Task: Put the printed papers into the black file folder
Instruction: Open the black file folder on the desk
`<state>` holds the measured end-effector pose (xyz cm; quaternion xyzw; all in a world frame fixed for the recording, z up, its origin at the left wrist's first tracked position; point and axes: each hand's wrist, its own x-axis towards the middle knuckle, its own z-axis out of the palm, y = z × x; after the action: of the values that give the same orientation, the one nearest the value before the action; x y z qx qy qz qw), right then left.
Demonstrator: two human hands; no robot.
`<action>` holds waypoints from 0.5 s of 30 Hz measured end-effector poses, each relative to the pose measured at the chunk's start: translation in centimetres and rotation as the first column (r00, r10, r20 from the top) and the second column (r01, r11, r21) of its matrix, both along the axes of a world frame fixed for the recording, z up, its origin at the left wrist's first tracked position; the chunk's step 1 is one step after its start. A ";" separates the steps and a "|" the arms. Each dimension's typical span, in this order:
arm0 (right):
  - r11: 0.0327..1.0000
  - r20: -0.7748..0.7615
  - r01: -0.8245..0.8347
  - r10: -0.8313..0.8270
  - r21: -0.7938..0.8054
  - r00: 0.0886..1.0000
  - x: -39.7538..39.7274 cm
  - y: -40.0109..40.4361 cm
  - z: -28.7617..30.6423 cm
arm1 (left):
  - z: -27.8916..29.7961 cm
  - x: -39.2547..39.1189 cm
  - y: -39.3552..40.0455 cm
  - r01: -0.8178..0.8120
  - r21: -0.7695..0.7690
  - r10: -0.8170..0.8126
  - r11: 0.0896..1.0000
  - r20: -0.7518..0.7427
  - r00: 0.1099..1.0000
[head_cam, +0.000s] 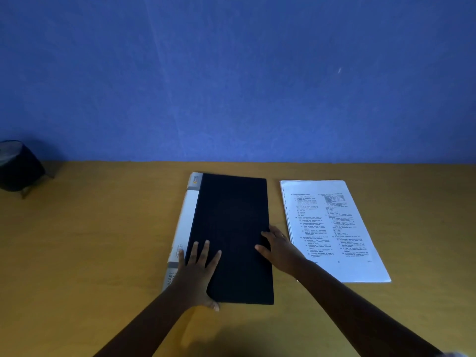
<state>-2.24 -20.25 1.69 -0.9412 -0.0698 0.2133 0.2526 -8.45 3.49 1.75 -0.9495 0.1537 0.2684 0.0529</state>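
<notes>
The black file folder [231, 215] lies closed on the wooden table [90, 240], its white labelled spine along the left side. My left hand [198, 269] rests flat on the near-left part of the cover, fingers spread, thumb at the front edge. My right hand [278, 246] is at the folder's right edge, fingers curled onto the cover. The stack of printed papers [332, 228] lies face up just right of the folder, partly under my right wrist.
A dark round object on short legs [18, 166] stands at the far left against the blue wall [231, 73]. The table stretches wide to the left and toward the front edge.
</notes>
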 end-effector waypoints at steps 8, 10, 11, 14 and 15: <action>0.987 -0.026 0.106 -0.103 0.121 0.994 -0.7 0.4 0.8 | -0.3 -1.9 0.0 0.019 -0.037 -0.017 0.999 0.031 0.999; 0.969 -0.056 0.178 -0.171 0.170 0.984 -0.8 0.5 1.0 | -0.6 -2.2 -0.1 0.007 -0.051 -0.005 0.999 0.045 0.999; 0.964 -0.074 0.195 -0.184 0.182 0.980 -0.9 0.6 1.1 | -0.7 -2.3 0.0 0.000 -0.065 0.004 0.998 0.059 0.998; 0.961 -0.114 0.184 -0.164 0.207 0.980 -1.5 0.6 1.0 | -0.8 -2.4 0.2 0.008 -0.100 0.004 0.995 0.124 0.992; 0.959 -0.118 0.183 -0.161 0.215 0.980 -1.7 0.6 1.0 | -0.8 -2.4 0.3 0.007 -0.108 0.008 0.994 0.136 0.991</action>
<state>-3.97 -19.67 2.64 -0.8972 0.0013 0.2279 0.3784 -10.80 3.78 0.96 -0.9671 0.1637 0.1942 0.0116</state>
